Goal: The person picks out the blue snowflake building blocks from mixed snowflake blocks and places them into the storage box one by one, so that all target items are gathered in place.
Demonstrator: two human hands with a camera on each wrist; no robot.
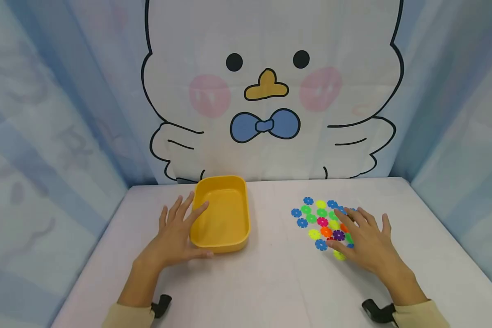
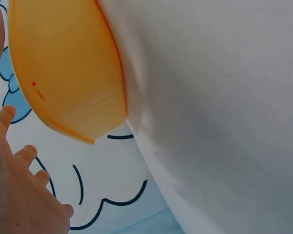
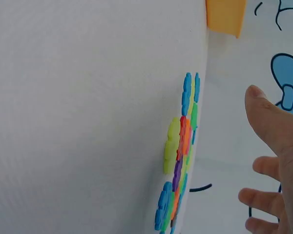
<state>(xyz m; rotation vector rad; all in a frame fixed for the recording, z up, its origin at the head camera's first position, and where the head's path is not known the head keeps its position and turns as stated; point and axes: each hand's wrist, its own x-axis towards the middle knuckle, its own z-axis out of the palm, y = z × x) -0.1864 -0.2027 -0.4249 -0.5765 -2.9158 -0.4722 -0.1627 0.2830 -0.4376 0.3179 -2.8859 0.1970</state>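
A yellow rectangular tray (image 1: pixel 223 214) stands on the left half of the table, its inside bare. My left hand (image 1: pixel 174 241) hovers at its left side, fingers spread, the thumb near the front corner; contact cannot be made out. In the left wrist view the tray's wall (image 2: pixel 68 68) rises beside that hand (image 2: pixel 24 185). On the right lie several flat, flower-shaped plastic discs (image 1: pixel 322 222) in blue, green, yellow, orange, pink and purple. Over their right part hangs my right hand (image 1: pixel 369 246), fingers apart and holding nothing. The right wrist view shows the discs (image 3: pixel 178 161) edge-on, below the hand (image 3: pixel 278 161).
A white cloth covers the table (image 1: pixel 270 282). Right behind its far edge hangs a curtain (image 1: pixel 266 159) with a cartoon bird, and pale blue curtains (image 1: pixel 45 159) close off both sides. Black straps with mounts (image 1: pixel 379 312) sit at the wrists.
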